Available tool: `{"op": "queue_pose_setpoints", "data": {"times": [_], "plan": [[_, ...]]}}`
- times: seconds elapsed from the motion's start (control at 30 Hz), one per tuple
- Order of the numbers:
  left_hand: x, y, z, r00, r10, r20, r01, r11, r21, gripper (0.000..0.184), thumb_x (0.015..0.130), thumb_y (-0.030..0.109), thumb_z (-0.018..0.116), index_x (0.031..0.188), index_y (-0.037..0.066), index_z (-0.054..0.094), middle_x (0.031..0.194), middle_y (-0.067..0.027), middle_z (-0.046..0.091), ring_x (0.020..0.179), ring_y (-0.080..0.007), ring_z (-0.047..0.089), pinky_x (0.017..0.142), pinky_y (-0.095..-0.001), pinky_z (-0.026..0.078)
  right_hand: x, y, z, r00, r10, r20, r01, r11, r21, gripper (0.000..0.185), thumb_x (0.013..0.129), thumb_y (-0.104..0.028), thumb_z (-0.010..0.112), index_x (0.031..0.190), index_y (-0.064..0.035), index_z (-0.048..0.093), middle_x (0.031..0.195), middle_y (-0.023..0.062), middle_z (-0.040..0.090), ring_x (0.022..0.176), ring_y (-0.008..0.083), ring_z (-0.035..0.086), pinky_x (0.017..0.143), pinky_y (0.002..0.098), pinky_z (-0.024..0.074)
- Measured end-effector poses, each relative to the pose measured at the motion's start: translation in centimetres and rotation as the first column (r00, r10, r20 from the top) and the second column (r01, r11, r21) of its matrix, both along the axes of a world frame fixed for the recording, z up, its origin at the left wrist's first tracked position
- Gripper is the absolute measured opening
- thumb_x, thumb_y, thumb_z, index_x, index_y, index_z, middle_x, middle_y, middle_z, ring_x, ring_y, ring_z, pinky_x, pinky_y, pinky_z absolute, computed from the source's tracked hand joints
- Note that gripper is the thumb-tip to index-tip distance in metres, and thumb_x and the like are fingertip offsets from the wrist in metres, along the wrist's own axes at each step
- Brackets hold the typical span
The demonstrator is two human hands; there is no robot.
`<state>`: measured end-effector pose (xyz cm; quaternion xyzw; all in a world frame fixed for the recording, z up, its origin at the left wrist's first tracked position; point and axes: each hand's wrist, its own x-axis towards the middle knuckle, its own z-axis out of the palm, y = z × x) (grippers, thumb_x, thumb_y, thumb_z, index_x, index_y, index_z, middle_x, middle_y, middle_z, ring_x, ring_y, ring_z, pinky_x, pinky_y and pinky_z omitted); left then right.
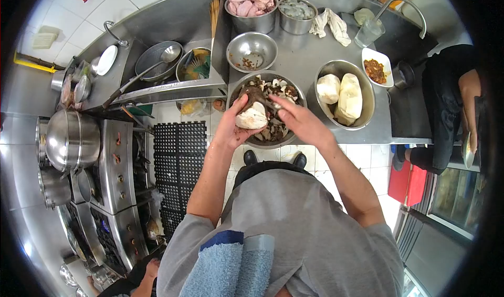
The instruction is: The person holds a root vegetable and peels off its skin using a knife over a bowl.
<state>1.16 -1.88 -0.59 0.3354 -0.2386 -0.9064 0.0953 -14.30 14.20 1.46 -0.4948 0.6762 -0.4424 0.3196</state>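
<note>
My left hand (230, 128) is closed around a thick root (253, 116), partly brown-skinned and partly bare white. It holds the root over a steel bowl (301, 93) full of brown and white peelings (279, 130). My right hand (303, 123) is beside the root with its fingers bent around something thin. That thing is mostly hidden, and I cannot make out its kind. To the right, a larger steel bowl (369, 102) contains peeled, pale root pieces (348, 98).
Behind stand a small steel bowl (252, 49) with scraps, a pot of raw meat (251, 7) and a white dish (386, 66) of reddish food. A stove (118, 166) is at left. Another person (451, 97) is at right; another person's hand (152, 268) shows lower left.
</note>
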Motion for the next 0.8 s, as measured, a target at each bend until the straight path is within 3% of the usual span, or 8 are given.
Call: {"op": "queue_pose_setpoints", "data": {"times": [0.03,0.07,0.47,0.57,0.67,0.8], "plan": [[-0.1,-0.1,0.0,1.000,-0.014,-0.003,0.014,1.000,0.010,0.032,0.101,0.035,0.056,0.128,0.017,0.054,0.122,-0.0062,0.064,0.110,-0.0254,0.065,0.085,-0.0494,0.057,0.3,0.0,0.5,0.989,0.048,-0.141,-0.060,0.995,-0.077,0.045,0.105,-0.027,0.044,0.148,-0.0117,0.044,0.125,0.0196,0.065,0.107,0.0361,0.066,0.098,0.0413,0.0479],[-0.2,-0.1,0.1,1.000,-0.014,-0.004,0.014,1.000,0.015,0.033,0.101,0.035,0.056,0.129,0.018,0.053,0.121,-0.0060,0.064,0.110,-0.0252,0.064,0.086,-0.0495,0.057,0.2,0.3,1.3,0.993,0.109,-0.052,-0.108,0.994,0.032,0.049,0.105,-0.027,0.042,0.150,-0.0101,0.039,0.141,0.0226,0.054,0.127,0.0399,0.054,0.107,0.0418,0.0409],[-0.3,0.2,-0.4,0.998,-0.040,0.042,0.040,0.999,0.003,0.034,0.102,0.035,0.056,0.131,0.018,0.052,0.125,-0.0057,0.062,0.113,-0.0246,0.063,0.088,-0.0509,0.055,1.2,0.2,1.7,0.971,0.033,-0.235,0.013,0.981,0.191,0.043,0.103,-0.021,0.044,0.146,-0.0169,0.047,0.109,0.0235,0.067,0.094,0.0440,0.064,0.085,0.0509,0.0496],[-0.2,0.6,-0.3,0.998,-0.039,0.045,0.040,0.999,-0.002,0.034,0.102,0.036,0.056,0.131,0.018,0.052,0.125,-0.0053,0.062,0.114,-0.0248,0.063,0.089,-0.0523,0.055,1.5,-0.7,1.4,0.960,-0.040,-0.276,0.080,0.988,0.135,0.040,0.104,-0.024,0.044,0.143,-0.0185,0.051,0.090,0.0238,0.069,0.080,0.0433,0.066,0.075,0.0528,0.0504],[-0.1,0.4,-1.2,0.999,-0.047,0.008,0.046,0.999,0.008,0.038,0.101,0.037,0.057,0.133,0.018,0.051,0.126,-0.0054,0.062,0.114,-0.0248,0.063,0.089,-0.0532,0.056,1.2,-1.6,-0.3,0.959,-0.076,-0.272,0.067,0.997,-0.043,0.039,0.104,-0.024,0.044,0.141,-0.0181,0.053,0.091,0.0248,0.069,0.081,0.0441,0.066,0.076,0.0534,0.0502],[-0.1,0.8,-0.7,0.998,-0.043,0.055,0.044,0.999,-0.021,0.042,0.100,0.037,0.058,0.137,0.019,0.050,0.128,-0.0055,0.061,0.116,-0.0253,0.062,0.090,-0.0530,0.056,0.7,-2.4,0.3,0.974,-0.053,-0.222,0.059,0.998,0.021,0.038,0.103,-0.022,0.044,0.140,-0.0163,0.054,0.098,0.0244,0.068,0.087,0.0438,0.065,0.080,0.0521,0.0503]]}}
